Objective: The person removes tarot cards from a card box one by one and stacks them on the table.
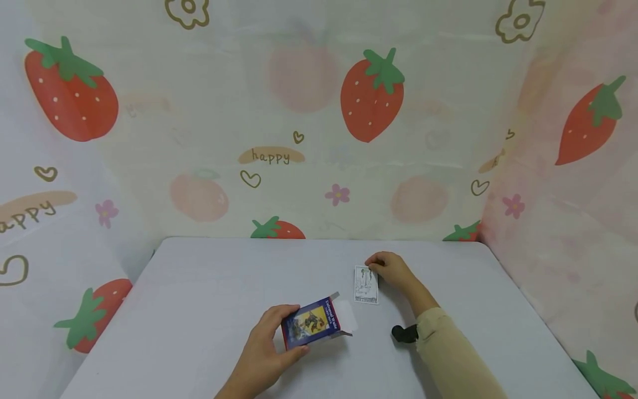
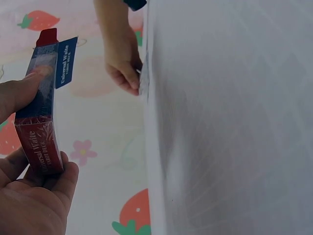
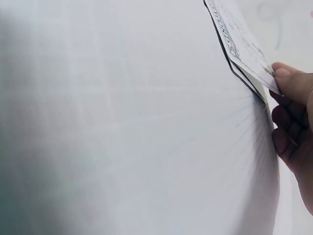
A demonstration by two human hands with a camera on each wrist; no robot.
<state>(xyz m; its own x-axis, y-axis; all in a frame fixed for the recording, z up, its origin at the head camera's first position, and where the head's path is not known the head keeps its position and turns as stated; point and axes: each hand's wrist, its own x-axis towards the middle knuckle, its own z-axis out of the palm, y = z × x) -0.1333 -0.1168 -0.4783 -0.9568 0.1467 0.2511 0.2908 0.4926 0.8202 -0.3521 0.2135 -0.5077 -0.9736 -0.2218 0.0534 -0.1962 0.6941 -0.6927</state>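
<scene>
My left hand (image 1: 266,346) grips a blue and red tarot card box (image 1: 310,323) between thumb and fingers, above the table. The box's end flap hangs open toward the right; its front has a yellow picture. In the left wrist view the box (image 2: 41,98) shows a red end with "Tarot Deck" lettering. Farther back, my right hand (image 1: 394,270) pinches the upper right corner of a white tarot card (image 1: 366,285) with a black line drawing. In the right wrist view that card (image 3: 244,41) is tilted up, with a dark-edged layer beneath it at the table surface.
A white table (image 1: 224,277) spreads under both hands. Patterned cloth with strawberries (image 1: 372,100) hangs behind and at the sides. A black wrist-worn device (image 1: 405,334) sticks out at the right sleeve (image 1: 448,349), just above the table.
</scene>
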